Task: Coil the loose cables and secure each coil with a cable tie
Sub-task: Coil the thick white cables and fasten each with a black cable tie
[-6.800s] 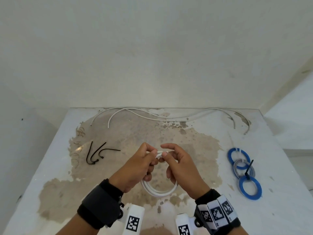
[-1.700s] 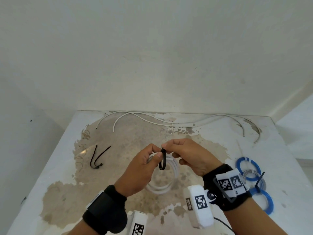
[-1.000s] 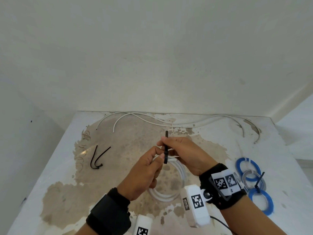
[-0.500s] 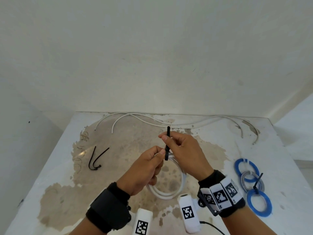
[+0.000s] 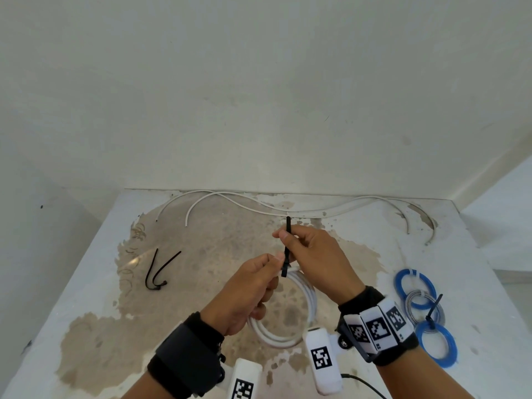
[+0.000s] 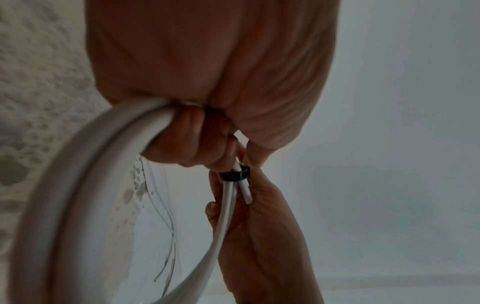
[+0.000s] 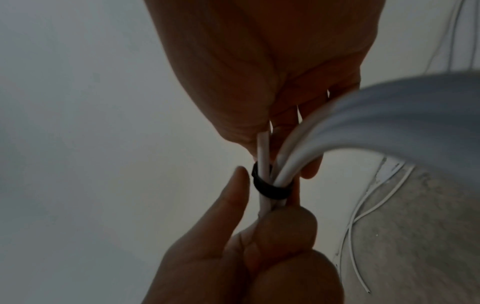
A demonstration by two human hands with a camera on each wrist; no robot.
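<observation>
A white cable coil (image 5: pixel 308 300) hangs above the stained table, held up at its top between both hands. My left hand (image 5: pixel 253 286) grips the coil's strands (image 6: pixel 109 148) just beside a black cable tie (image 5: pixel 285 254). The tie's band (image 7: pixel 270 188) is looped tight round the strands (image 7: pixel 285 164), seen also in the left wrist view as the tie (image 6: pixel 235 174). My right hand (image 5: pixel 311 251) pinches the tie's upright tail, whose tip pokes up past the fingers. A short cable end (image 6: pixel 246 193) sticks out past the band.
Two long loose white cables (image 5: pixel 259 207) snake along the table's far edge by the wall. Two spare black ties (image 5: pixel 158 272) lie at the left. Tied blue and grey coils (image 5: pixel 423 309) sit at the right. A stained patch covers the table (image 5: pixel 86 326) middle.
The tie went from an open loop round the coil to a tight band. My right hand drew the tail upward; over the last half second little moved.
</observation>
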